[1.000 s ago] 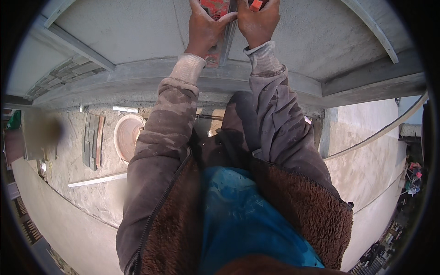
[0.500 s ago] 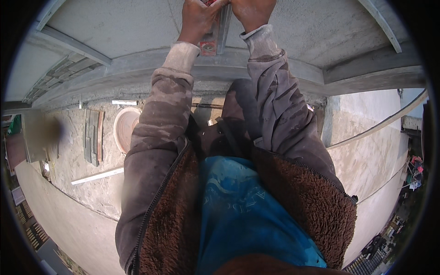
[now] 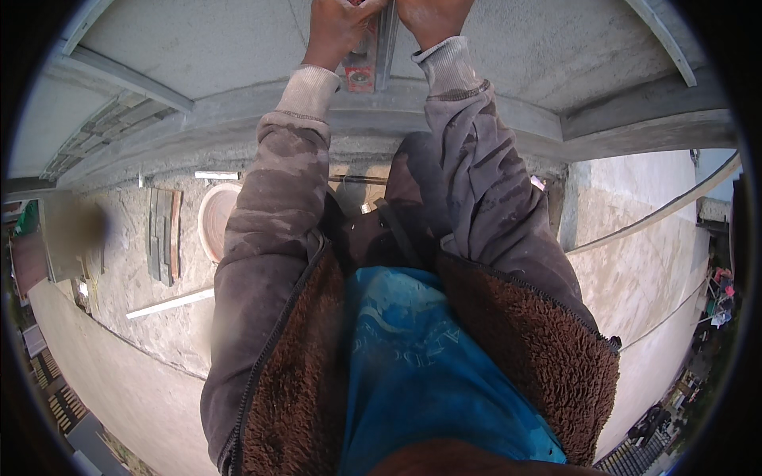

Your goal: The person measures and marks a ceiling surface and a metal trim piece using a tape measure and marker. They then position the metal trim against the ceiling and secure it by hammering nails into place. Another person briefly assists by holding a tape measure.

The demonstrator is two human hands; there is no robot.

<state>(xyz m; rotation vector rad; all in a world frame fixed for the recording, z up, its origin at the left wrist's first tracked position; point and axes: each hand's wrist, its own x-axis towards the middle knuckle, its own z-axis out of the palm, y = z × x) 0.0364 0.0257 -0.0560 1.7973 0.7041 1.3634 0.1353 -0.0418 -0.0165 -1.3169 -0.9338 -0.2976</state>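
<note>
Arms: both stretched up and forward, sleeved.
Left hand: curled, apparently gripping.
Right hand: closed, partly cropped.

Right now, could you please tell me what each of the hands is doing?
Left hand: closed on the red spirit level against the wall.
Right hand: on the grey metal straightedge; grip cannot be told.

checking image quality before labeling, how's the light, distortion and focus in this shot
Head view: soft, even daylight, no glare; fisheye bends the concrete ledge and the black rim cuts the corners; left hand and right hand are cropped at the top edge on the red spirit level; a blurred patch sits at left, the jacket stays sharp.
</note>
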